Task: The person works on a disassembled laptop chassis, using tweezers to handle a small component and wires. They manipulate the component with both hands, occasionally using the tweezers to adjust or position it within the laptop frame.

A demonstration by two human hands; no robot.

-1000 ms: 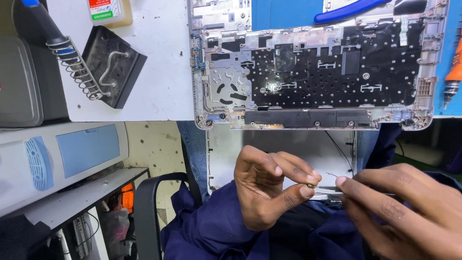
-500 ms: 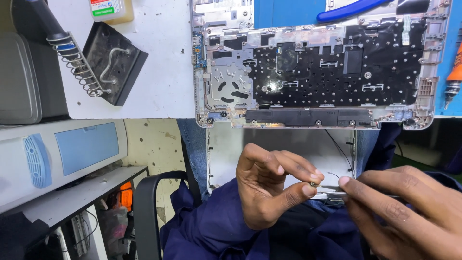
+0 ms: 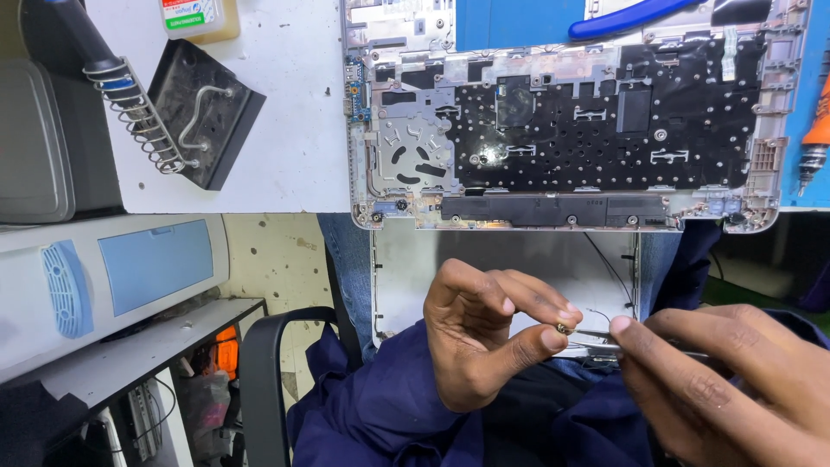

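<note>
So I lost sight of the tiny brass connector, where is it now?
In the head view, low and right of centre: the small brass connector is pinched at the left hand's fingertips, touched by tweezers in the right hand.

White workbench (image 3: 285, 130) above a stained floor (image 3: 277, 259), black chair (image 3: 259, 380).

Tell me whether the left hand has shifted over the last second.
No. The left hand sits in the same spot below the opened laptop base, pinching the small gold connector.

Two hands (image 3: 493, 337), one laptop chassis (image 3: 571, 121)
</note>
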